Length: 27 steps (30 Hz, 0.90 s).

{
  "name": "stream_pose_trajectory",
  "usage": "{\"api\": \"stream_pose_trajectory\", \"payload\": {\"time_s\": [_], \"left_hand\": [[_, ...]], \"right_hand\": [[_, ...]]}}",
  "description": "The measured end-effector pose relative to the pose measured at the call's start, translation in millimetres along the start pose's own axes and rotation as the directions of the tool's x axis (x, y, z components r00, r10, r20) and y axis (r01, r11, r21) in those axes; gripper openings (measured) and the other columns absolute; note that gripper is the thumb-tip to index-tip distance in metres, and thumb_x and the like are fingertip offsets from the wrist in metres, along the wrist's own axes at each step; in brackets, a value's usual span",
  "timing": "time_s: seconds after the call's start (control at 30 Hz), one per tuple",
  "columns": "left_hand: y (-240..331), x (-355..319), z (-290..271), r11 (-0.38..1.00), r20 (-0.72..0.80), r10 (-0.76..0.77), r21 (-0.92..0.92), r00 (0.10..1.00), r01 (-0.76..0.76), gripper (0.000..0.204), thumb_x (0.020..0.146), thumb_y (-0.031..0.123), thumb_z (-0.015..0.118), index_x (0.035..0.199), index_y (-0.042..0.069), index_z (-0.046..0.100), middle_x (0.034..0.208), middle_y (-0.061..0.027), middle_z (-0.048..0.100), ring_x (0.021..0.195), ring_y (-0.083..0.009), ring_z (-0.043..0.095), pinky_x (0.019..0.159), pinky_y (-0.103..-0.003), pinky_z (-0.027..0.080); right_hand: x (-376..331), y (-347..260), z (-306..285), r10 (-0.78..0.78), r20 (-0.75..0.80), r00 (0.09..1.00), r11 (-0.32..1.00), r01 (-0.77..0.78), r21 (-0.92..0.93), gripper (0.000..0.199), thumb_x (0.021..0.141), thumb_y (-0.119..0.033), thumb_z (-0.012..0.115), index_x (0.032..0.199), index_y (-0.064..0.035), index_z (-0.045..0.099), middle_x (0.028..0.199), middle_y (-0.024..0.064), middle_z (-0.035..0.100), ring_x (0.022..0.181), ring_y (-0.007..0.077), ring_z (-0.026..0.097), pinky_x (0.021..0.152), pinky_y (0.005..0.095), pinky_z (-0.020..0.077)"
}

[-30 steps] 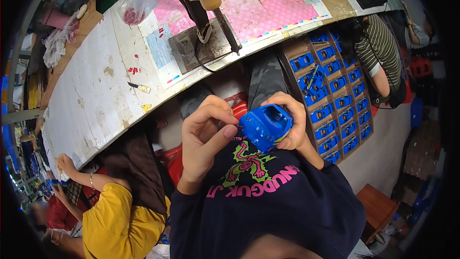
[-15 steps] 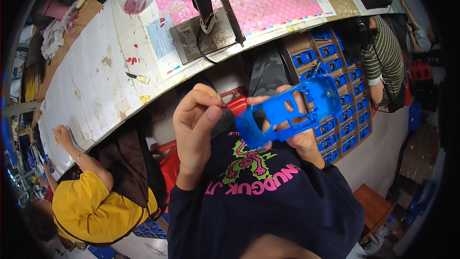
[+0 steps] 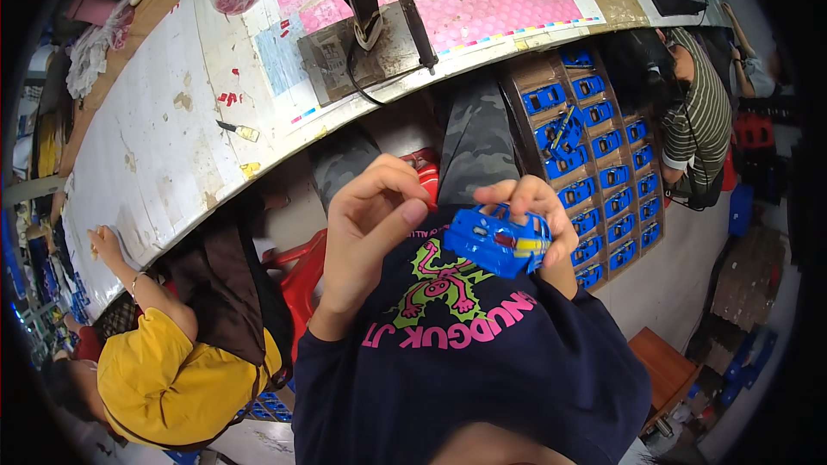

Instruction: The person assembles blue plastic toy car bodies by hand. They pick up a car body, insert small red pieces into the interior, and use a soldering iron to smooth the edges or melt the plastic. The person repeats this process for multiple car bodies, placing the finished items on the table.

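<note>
My right hand [image 3: 546, 215] grips the blue toy car [image 3: 482, 238] past the tabletop [image 3: 164, 164] edge, elbow room probably, left hand [image 3: 366, 224] curled, can't tell if empty.

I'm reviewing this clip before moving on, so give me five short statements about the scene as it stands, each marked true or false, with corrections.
1. The right hand holds a blue toy car. True.
2. The left hand grips the toy car too. False: a gap shows between its fingers and the toy car.
3. Small red pieces lie on the table. True.
4. The tray on the person's right holds red cars. False: the cars in it are blue.
5. The co-worker in the yellow shirt is on the person's right. False: that co-worker is on the left.
</note>
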<state>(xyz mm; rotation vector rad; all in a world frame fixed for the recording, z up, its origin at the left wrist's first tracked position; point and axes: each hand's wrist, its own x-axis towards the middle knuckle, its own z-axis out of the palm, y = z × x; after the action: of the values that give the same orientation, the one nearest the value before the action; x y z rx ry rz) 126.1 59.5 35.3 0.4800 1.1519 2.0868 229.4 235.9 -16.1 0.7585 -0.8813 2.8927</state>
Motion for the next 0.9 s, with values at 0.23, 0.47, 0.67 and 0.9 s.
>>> {"api": "stream_pose_trajectory", "payload": {"time_s": [0.23,0.47,0.67,0.9], "left_hand": [[9,-6,8,0.992,0.150,-0.083,0.105,0.985,0.067,0.008,0.071,0.001,0.062,0.080,0.002,0.061,0.081,-0.0021,0.050,0.075,-0.0087,0.045,0.065,-0.022,0.033],[15,0,7,0.966,0.132,-0.072,0.256,0.989,0.036,0.011,0.071,0.003,0.065,0.081,0.004,0.063,0.079,-0.0009,0.053,0.076,-0.0090,0.045,0.065,-0.022,0.032],[17,2,5,0.949,0.127,-0.074,0.315,0.989,0.031,0.013,0.069,0.002,0.066,0.081,0.005,0.064,0.077,0.0000,0.055,0.075,-0.0090,0.046,0.064,-0.022,0.032],[13,5,3,0.959,0.112,-0.108,0.273,0.988,0.074,0.014,0.069,0.000,0.065,0.082,0.002,0.063,0.079,-0.0015,0.054,0.076,-0.0087,0.047,0.064,-0.021,0.033]], "right_hand": [[11,-13,-6,-0.042,0.192,0.981,0.947,0.100,-0.305,0.050,0.061,-0.007,0.068,0.106,0.0058,0.052,0.120,0.0357,0.035,0.112,0.0441,0.040,0.089,0.0466,0.0383],[14,-26,-3,0.009,0.188,0.982,0.881,0.081,-0.467,0.047,0.059,-0.007,0.068,0.102,0.0057,0.055,0.117,0.0341,0.040,0.109,0.0442,0.044,0.089,0.0461,0.0380],[17,-35,3,0.043,0.188,0.981,0.816,0.074,-0.573,0.046,0.059,-0.006,0.069,0.102,0.0040,0.056,0.117,0.0321,0.042,0.108,0.0427,0.045,0.089,0.0448,0.0386],[17,-41,9,0.094,0.151,0.984,0.741,0.032,-0.671,0.044,0.062,-0.008,0.069,0.102,0.0033,0.056,0.117,0.0314,0.042,0.106,0.0396,0.048,0.088,0.0420,0.0399]]}}
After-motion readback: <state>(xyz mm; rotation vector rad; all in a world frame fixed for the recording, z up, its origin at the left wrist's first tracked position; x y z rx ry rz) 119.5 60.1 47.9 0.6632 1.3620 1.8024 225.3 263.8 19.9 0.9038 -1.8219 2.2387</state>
